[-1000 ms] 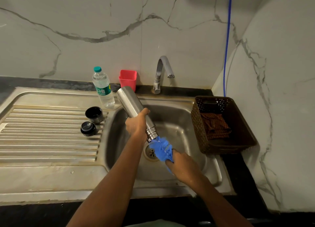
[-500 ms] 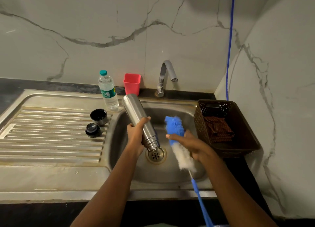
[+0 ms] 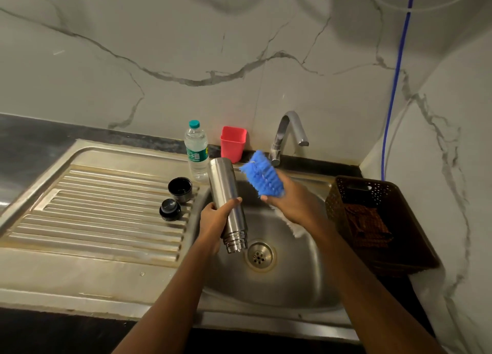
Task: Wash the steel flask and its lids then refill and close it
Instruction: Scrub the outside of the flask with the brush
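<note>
My left hand (image 3: 217,216) grips the steel flask (image 3: 226,196) around its middle, holding it upside down over the sink basin (image 3: 292,274), open mouth pointing at the drain (image 3: 260,256). My right hand (image 3: 291,202) holds a bottle brush (image 3: 262,178) by its bristles; the blue tip points up and back toward the tap (image 3: 286,135), the white part shows below my wrist. On the ribbed drainboard (image 3: 93,215) left of the basin sit two black lids: a cup lid (image 3: 180,189) and a smaller stopper (image 3: 169,209).
A plastic water bottle (image 3: 196,151) and a red cup (image 3: 233,144) stand at the sink's back edge. A brown perforated basket (image 3: 378,220) with a cloth inside sits right of the basin. A blue cable (image 3: 396,74) runs down the corner wall.
The brush left the flask's mouth; my right hand lifted it up and back, blue tip now raised beside the flask. The flask turned steeper, mouth down, still in my left hand.
</note>
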